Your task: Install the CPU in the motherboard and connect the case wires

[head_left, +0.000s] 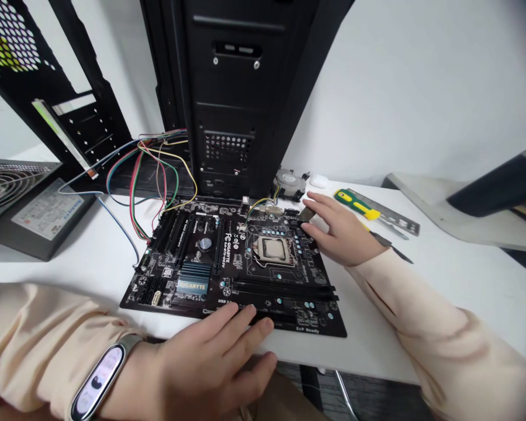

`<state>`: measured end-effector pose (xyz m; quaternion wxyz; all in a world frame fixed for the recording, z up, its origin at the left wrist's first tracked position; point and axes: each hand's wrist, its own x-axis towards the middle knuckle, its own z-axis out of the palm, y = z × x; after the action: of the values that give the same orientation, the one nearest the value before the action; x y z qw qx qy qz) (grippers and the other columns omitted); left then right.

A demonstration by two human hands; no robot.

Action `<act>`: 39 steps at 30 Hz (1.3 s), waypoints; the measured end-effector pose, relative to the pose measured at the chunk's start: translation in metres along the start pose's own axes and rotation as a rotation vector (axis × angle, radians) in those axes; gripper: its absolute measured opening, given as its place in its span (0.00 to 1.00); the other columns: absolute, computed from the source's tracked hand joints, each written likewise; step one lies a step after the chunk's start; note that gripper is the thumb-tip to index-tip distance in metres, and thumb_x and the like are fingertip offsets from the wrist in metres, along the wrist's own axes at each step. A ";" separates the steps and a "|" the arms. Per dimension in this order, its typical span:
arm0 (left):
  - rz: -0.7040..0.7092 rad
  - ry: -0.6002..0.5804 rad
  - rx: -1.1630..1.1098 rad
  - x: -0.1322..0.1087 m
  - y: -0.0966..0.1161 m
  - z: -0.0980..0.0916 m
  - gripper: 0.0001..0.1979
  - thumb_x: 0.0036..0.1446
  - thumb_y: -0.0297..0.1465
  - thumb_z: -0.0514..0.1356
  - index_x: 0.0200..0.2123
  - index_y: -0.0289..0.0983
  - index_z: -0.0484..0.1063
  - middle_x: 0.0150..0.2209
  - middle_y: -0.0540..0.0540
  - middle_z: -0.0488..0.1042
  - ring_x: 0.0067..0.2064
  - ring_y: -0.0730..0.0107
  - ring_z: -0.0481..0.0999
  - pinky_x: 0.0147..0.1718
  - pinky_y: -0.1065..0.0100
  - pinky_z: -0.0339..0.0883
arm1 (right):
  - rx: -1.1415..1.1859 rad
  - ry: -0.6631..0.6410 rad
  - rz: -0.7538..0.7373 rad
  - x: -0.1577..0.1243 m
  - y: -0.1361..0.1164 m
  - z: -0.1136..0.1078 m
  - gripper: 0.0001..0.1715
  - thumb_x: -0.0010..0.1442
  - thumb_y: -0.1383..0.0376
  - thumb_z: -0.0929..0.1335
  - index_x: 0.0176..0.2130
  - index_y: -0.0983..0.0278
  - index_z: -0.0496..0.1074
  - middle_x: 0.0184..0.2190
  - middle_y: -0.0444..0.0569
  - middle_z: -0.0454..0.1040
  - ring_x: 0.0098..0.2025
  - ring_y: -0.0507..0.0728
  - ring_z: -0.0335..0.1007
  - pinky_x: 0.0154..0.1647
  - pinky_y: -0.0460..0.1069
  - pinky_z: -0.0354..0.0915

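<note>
A black motherboard (241, 275) lies flat on the white table, with a silver processor (273, 249) in its socket. My left hand (219, 356) rests at the board's front edge, fingers spread, fingertips over the long black slots; nothing is held in it. At the board's back right corner, my right hand (339, 231) has its fingers apart around a metal port block (307, 212), touching the board's edge. Thin coloured wires (135, 181) run from the black computer case (241, 105) to the left side of the board.
A power supply (48, 219) sits at the left. Behind the board's right corner are a cooling fan (289, 182) and a white object (318, 180). A green and yellow screwdriver (357, 204) lies on a metal plate (394, 215). A grey stand (438, 216) is far right.
</note>
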<state>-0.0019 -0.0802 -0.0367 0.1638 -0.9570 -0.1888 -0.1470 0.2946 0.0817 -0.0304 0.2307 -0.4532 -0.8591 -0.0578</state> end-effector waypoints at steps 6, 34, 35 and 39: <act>0.044 -0.059 -0.055 0.000 -0.006 -0.006 0.27 0.60 0.48 0.51 0.56 0.38 0.65 0.57 0.40 0.70 0.55 0.51 0.68 0.57 0.53 0.48 | -0.001 0.034 -0.077 0.000 0.001 -0.011 0.28 0.62 0.54 0.63 0.56 0.67 0.66 0.56 0.61 0.68 0.58 0.67 0.65 0.57 0.64 0.65; 0.059 -0.037 -0.006 0.000 -0.006 -0.007 0.21 0.64 0.42 0.49 0.56 0.41 0.67 0.57 0.43 0.71 0.53 0.54 0.71 0.55 0.54 0.53 | 0.023 -0.061 -0.088 -0.001 0.003 -0.011 0.31 0.59 0.50 0.64 0.56 0.64 0.67 0.54 0.58 0.70 0.55 0.67 0.68 0.55 0.64 0.67; 0.061 -0.038 -0.005 0.000 -0.006 -0.007 0.21 0.64 0.40 0.49 0.56 0.41 0.67 0.57 0.43 0.71 0.53 0.54 0.71 0.55 0.54 0.54 | 0.013 -0.047 -0.088 -0.001 0.003 -0.012 0.31 0.59 0.50 0.64 0.56 0.65 0.67 0.55 0.59 0.70 0.56 0.68 0.68 0.56 0.65 0.66; 0.063 -0.020 0.007 -0.001 -0.004 -0.004 0.19 0.64 0.36 0.51 0.56 0.41 0.68 0.56 0.44 0.71 0.53 0.55 0.71 0.55 0.54 0.54 | 0.012 -0.039 -0.081 0.000 0.001 -0.014 0.30 0.60 0.50 0.64 0.55 0.65 0.68 0.54 0.59 0.71 0.55 0.68 0.68 0.55 0.64 0.67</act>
<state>-0.0054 -0.0782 -0.0319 0.1697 -0.9634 -0.1605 -0.1317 0.3006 0.0781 -0.0178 0.2142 -0.4175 -0.8815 -0.0529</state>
